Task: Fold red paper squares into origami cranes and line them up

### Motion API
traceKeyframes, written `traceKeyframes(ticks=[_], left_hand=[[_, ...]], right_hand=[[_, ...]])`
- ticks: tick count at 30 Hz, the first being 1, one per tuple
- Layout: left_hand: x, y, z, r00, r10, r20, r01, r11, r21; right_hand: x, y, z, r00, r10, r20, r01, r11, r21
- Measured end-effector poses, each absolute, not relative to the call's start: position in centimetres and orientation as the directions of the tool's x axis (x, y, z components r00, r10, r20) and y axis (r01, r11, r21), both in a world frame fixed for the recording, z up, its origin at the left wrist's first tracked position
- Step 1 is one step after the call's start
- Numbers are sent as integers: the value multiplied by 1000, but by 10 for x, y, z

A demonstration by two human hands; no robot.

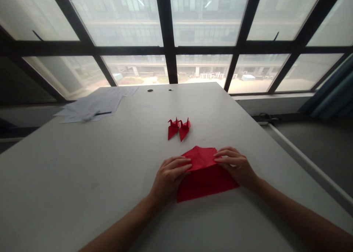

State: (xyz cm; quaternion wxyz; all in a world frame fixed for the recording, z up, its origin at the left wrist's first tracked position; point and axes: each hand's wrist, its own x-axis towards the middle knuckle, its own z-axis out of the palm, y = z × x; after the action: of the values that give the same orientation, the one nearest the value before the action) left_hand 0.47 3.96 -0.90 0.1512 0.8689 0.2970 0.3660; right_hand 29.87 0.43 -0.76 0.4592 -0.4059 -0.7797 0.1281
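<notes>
A red sheet of paper (pixel 205 178), partly folded over, lies on the white table (pixel 82 178) in front of me. My left hand (pixel 169 176) rests on its left side, fingers stretched flat along the folded edge. My right hand (pixel 237 166) presses the right side, fingers extended onto the fold. Both hands hold the paper down against the table. Just beyond the sheet stand two small red folded paper cranes (pixel 178 128), side by side and touching.
A loose pile of white papers (pixel 92 107) with a dark pen lies at the table's far left. Two small round holes (pixel 150 90) sit near the far edge. Large black-framed windows (pixel 168 42) rise behind the table; floor lies to the right.
</notes>
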Motion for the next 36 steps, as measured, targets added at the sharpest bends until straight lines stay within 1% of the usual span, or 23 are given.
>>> traceKeyframes(ticks=[3, 5, 12, 17, 21, 24, 25, 27, 29, 31, 33, 36], left_hand=[[6, 38, -9, 580, 614, 535, 390, -786, 479], [8, 36, -7, 599, 607, 522, 385, -790, 477], [11, 29, 0, 679, 565, 469, 334, -806, 489], [11, 27, 3, 717, 575, 395, 334, -780, 529], [12, 23, 9, 710, 641, 292, 404, -710, 577], [12, 22, 12, 704, 663, 254, 428, -682, 593], [11, 23, 11, 712, 655, 254, 411, -682, 605], [9, 26, 9, 693, 663, 283, 346, -650, 677], [7, 32, 5, 599, 737, 313, 285, -562, 777], [6, 37, 1, 505, 808, 304, 284, -488, 825], [5, 40, -4, 537, 794, 285, 334, -511, 792], [5, 41, -9, 689, 676, 260, 367, -636, 679]], right_hand=[[297, 3, -6, -255, 763, 594, 477, 633, -609], [298, 3, -7, -273, 761, 589, 469, 640, -609], [299, 3, -11, -349, 719, 601, 521, 682, -513], [295, 2, -9, -362, 694, 623, 504, 707, -496], [295, 2, -8, -361, 701, 615, 522, 698, -490], [296, 2, -10, -365, 708, 605, 538, 691, -484], [297, 2, -10, -365, 708, 604, 538, 691, -484], [298, 2, -10, -365, 706, 607, 532, 693, -486], [299, 2, -10, -377, 702, 604, 519, 701, -490], [299, 2, -9, -409, 694, 592, 502, 713, -490], [299, 1, -9, -449, 682, 577, 486, 728, -483], [298, 0, -9, -508, 665, 547, 475, 747, -465]])
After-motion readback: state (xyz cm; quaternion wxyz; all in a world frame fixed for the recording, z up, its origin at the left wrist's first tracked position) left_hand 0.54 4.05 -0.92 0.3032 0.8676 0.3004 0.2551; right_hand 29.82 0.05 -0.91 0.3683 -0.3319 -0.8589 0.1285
